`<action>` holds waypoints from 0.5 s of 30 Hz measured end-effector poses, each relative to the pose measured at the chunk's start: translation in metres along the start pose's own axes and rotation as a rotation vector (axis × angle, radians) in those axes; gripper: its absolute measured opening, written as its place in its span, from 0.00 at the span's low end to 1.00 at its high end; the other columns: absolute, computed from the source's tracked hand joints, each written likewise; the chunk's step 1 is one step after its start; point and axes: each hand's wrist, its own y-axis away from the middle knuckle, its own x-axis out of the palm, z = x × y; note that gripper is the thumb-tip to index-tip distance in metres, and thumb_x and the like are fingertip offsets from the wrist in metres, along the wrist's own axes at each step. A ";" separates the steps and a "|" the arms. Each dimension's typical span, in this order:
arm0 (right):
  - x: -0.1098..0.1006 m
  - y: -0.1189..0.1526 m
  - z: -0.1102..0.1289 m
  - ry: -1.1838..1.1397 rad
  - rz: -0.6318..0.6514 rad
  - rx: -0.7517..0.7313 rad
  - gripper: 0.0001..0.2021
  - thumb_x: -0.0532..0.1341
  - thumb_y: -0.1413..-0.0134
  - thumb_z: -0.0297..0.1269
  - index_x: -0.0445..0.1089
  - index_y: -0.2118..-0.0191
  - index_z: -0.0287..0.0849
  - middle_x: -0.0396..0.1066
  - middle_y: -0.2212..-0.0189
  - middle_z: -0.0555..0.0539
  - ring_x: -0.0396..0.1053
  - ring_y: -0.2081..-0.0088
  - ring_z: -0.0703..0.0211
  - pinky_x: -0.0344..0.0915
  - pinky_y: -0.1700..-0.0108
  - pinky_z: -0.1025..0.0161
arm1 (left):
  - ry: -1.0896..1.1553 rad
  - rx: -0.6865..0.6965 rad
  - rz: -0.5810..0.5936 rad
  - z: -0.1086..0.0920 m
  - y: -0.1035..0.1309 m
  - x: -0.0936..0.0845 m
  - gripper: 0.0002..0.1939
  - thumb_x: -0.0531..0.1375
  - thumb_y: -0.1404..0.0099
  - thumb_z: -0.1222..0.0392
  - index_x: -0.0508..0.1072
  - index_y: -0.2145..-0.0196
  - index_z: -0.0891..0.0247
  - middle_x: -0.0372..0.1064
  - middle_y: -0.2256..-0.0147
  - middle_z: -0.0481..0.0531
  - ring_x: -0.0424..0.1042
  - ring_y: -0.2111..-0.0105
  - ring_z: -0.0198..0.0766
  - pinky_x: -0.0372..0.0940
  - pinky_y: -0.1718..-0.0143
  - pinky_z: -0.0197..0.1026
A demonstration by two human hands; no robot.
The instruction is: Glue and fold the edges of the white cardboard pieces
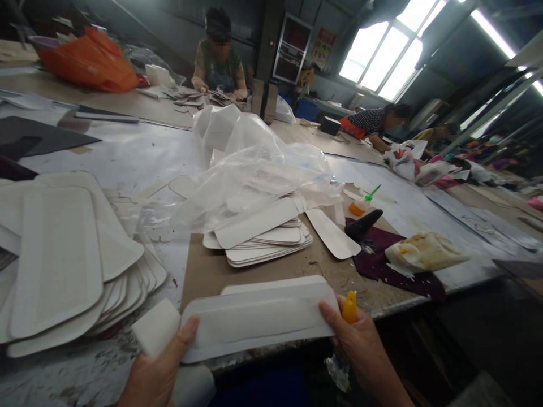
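A long white panel with rounded corners [258, 319] is stretched level between my hands at the table's front edge. My left hand [159, 362] pinches its left end, thumb on top. Beside that hand is a smaller white piece [158, 327]; I cannot tell if it is held too. My right hand [360, 339] grips the right end and also carries a yellow-handled tool [350, 308], whose lower end looks caked with whitish stuff. Just behind lies another white panel [275, 284], partly covered. Beyond it is a stack of white panels [265, 237].
Larger white panels [59, 260] are piled at left. Clear plastic sheeting [254, 164] covers the middle. At right are a small orange bottle [358, 207], a black cone-shaped object [363, 225], a dark purple cloth [375, 260] and a stained, cream-coloured pouch [424, 251]. Co-workers [218, 56] work farther back.
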 end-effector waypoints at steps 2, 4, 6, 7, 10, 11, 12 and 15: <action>-0.001 -0.002 -0.001 -0.056 0.062 0.013 0.21 0.67 0.62 0.52 0.66 0.71 0.39 0.60 0.83 0.55 0.53 0.81 0.69 0.50 0.81 0.71 | 0.019 -0.104 0.037 -0.002 0.001 0.002 0.22 0.62 0.44 0.65 0.66 0.50 0.61 0.72 0.58 0.53 0.70 0.55 0.47 0.65 0.50 0.47; -0.002 -0.003 -0.002 -0.128 0.119 0.043 0.20 0.67 0.61 0.51 0.66 0.71 0.39 0.56 0.85 0.57 0.49 0.83 0.71 0.46 0.81 0.72 | 0.066 -0.232 0.110 -0.004 0.002 0.004 0.22 0.62 0.44 0.65 0.67 0.51 0.61 0.73 0.64 0.53 0.73 0.62 0.47 0.71 0.60 0.45; -0.003 -0.006 -0.004 -0.181 0.151 0.073 0.20 0.67 0.60 0.51 0.65 0.73 0.39 0.49 0.88 0.59 0.42 0.84 0.73 0.41 0.81 0.72 | 0.123 -0.299 0.164 -0.004 0.002 0.006 0.24 0.64 0.47 0.65 0.67 0.52 0.61 0.74 0.67 0.52 0.74 0.67 0.46 0.72 0.67 0.42; -0.003 -0.007 -0.005 -0.195 0.156 0.083 0.20 0.67 0.60 0.51 0.64 0.73 0.39 0.47 0.88 0.59 0.40 0.84 0.73 0.40 0.81 0.72 | 0.136 -0.306 0.176 -0.004 0.002 0.006 0.24 0.65 0.49 0.64 0.68 0.53 0.61 0.73 0.69 0.51 0.74 0.70 0.45 0.71 0.70 0.41; -0.002 -0.012 -0.005 -0.171 0.114 0.090 0.20 0.67 0.61 0.51 0.65 0.71 0.39 0.51 0.87 0.58 0.42 0.84 0.72 0.40 0.81 0.70 | 0.046 -0.212 0.218 -0.001 -0.001 0.001 0.18 0.69 0.53 0.57 0.72 0.64 0.64 0.69 0.78 0.48 0.69 0.79 0.37 0.67 0.78 0.35; -0.001 -0.013 -0.004 -0.143 0.096 0.090 0.20 0.68 0.62 0.51 0.65 0.71 0.39 0.53 0.86 0.57 0.44 0.84 0.71 0.41 0.81 0.70 | -0.026 -0.164 0.236 -0.001 -0.002 -0.003 0.17 0.70 0.54 0.54 0.72 0.69 0.65 0.66 0.81 0.47 0.65 0.82 0.34 0.64 0.80 0.32; 0.000 -0.015 -0.002 -0.115 0.083 0.091 0.20 0.68 0.63 0.50 0.66 0.71 0.40 0.55 0.85 0.57 0.46 0.84 0.70 0.42 0.81 0.70 | -0.100 -0.128 0.260 -0.001 -0.004 -0.008 0.17 0.70 0.55 0.52 0.71 0.74 0.66 0.63 0.84 0.46 0.62 0.84 0.31 0.61 0.82 0.30; 0.007 -0.018 0.006 -0.080 0.100 0.052 0.20 0.66 0.59 0.53 0.63 0.75 0.40 0.53 0.85 0.57 0.47 0.83 0.70 0.43 0.82 0.70 | -0.235 -0.131 0.276 -0.009 -0.010 -0.027 0.20 0.70 0.57 0.48 0.69 0.79 0.66 0.61 0.86 0.47 0.59 0.85 0.30 0.58 0.84 0.30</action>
